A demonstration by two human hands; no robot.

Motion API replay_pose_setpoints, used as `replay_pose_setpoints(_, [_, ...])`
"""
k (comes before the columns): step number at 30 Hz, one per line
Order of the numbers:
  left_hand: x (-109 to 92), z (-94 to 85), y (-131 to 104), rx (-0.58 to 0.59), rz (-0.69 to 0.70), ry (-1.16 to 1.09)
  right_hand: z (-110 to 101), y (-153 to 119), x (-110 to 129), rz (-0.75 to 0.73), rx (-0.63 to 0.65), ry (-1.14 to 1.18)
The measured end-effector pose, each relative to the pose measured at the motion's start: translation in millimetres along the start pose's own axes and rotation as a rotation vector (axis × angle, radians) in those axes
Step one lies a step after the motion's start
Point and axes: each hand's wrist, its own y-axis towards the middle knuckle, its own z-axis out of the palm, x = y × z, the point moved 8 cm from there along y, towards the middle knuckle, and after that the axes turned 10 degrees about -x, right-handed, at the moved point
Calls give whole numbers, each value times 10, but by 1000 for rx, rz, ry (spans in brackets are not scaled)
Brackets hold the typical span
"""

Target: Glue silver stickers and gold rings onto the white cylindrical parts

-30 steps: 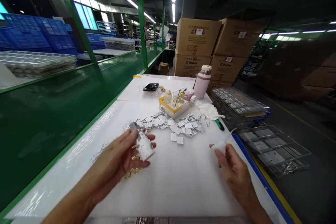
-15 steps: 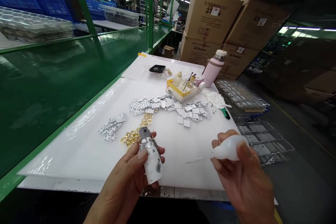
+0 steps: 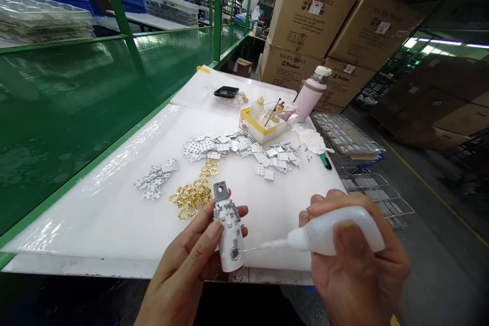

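My left hand [image 3: 194,254] is wrapped round a white tapered model part [image 3: 231,234] with a grey block on top, small grey details along its side and a round dark-centred fitting near its lower end. In my right hand [image 3: 355,260] is a white squeeze bottle [image 3: 340,229] with a long thin nozzle, held sideways. The nozzle tip points left and lies at or just beside the round fitting; whether it touches, I cannot tell. Beyond the left hand are several gold rings [image 3: 191,198] in a loose heap.
Small white-grey square plates [image 3: 214,145] lie in piles across the white table [image 3: 114,214]. Farther back stand a yellow-edged clear box [image 3: 263,130] of small bottles, a pink flask [image 3: 310,94], crumpled tissue [image 3: 311,140] and a green marker [image 3: 325,161]. Cartons [image 3: 309,15] stack behind; trays [image 3: 347,137] sit at right.
The squeeze bottle has turned level, and its nozzle has come to the model part's lower end. My left hand has shifted slightly right and turned the part more upright. The view has shifted a little.
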Motion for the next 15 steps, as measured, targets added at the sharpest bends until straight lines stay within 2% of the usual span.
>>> replay_pose_setpoints(10, [28,-12,44,-20,-7,-34,65,-14,8,-33,52,11])
replay_pose_setpoints(15, [18,-29,18,8,-3,-12,77,-23,15,-57,53,-31])
